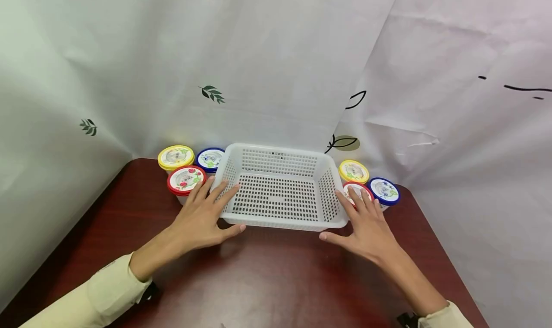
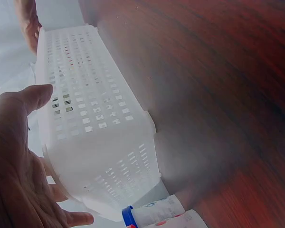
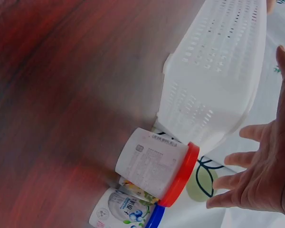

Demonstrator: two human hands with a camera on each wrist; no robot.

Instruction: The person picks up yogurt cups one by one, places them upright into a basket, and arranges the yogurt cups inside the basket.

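A white plastic basket [image 1: 276, 221] with perforated walls stands on the table, its inside bare. At its front left corner is my left hand [image 1: 200, 222], fingers spread over the left rim and thumb along the front. In the left wrist view that thumb [image 2: 38, 96] lies right at the rim. My right hand [image 1: 372, 229] hovers by the right front corner with fingers spread, partly covering a red-lidded tub [image 1: 358, 193]. The right wrist view shows these fingers [image 3: 242, 159] straight, beside the rim and above the red lid.
Left of the basket stand a yellow-lidded tub [image 1: 176, 156], a blue-lidded tub [image 1: 210, 158] and another red-lidded tub [image 1: 186, 179]. On the right are a yellow-lidded tub [image 1: 353, 171] and a blue-lidded one [image 1: 385, 191]. White fabric [image 1: 276, 69] hangs behind the dark red table [image 1: 276, 280].
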